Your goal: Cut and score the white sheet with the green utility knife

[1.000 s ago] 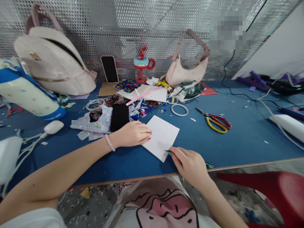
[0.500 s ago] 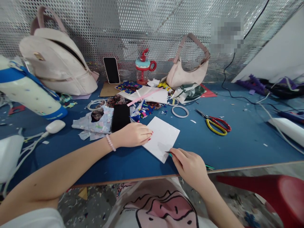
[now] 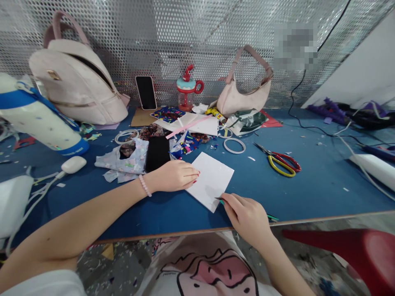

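A white square sheet (image 3: 212,177) lies on the blue table (image 3: 308,189) in front of me. My left hand (image 3: 174,175) rests on the sheet's left edge, fingers curled loosely down and pressing it flat. My right hand (image 3: 247,216) is closed in a pinch round a thin green pen-like tool (image 3: 221,200), whose tip touches the sheet's near right edge. The tool's other end (image 3: 273,217) sticks out behind my hand at the table's front edge.
Red and yellow scissors (image 3: 280,161) lie right of the sheet. Fabric scraps (image 3: 123,158), a black pad (image 3: 157,153), tape rings (image 3: 234,145), a phone (image 3: 146,92), a cup (image 3: 187,88), two pink bags (image 3: 77,78) and cables (image 3: 354,139) crowd the back. A red stool (image 3: 348,250) stands at right.
My hands and the sheet have stayed almost still; the tool's tip has crept slightly along the sheet's edge. The view has tilted down a little.
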The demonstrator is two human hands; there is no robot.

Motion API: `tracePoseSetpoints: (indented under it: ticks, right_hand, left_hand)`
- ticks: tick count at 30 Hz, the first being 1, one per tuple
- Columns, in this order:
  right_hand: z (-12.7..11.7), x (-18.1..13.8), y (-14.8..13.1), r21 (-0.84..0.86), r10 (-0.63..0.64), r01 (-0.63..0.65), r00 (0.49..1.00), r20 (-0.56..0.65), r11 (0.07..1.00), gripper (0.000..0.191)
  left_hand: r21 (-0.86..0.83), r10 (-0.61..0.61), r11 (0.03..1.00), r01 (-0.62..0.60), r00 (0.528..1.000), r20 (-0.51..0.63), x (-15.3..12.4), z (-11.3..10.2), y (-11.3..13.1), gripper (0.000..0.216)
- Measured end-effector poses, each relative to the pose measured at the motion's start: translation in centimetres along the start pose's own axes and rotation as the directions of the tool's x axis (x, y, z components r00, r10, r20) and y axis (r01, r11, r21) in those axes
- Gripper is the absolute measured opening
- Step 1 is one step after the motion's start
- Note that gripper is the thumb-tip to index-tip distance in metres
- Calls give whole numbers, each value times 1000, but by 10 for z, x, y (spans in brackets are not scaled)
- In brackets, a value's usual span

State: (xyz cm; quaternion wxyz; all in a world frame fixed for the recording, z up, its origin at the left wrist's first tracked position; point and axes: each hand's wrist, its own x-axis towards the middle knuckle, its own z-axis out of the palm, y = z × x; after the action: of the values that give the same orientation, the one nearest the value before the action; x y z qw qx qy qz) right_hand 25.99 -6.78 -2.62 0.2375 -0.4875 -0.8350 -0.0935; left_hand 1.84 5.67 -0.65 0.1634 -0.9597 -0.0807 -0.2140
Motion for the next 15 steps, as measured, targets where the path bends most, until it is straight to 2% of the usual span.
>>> tracePoseSetpoints:
  ticks: [15]
  right_hand:
    - [0,0,0,8,-5,6,1000,-11,1000,30]
  left_hand:
    - [7,-1,1000,1,1000,-21,0,1,0,26]
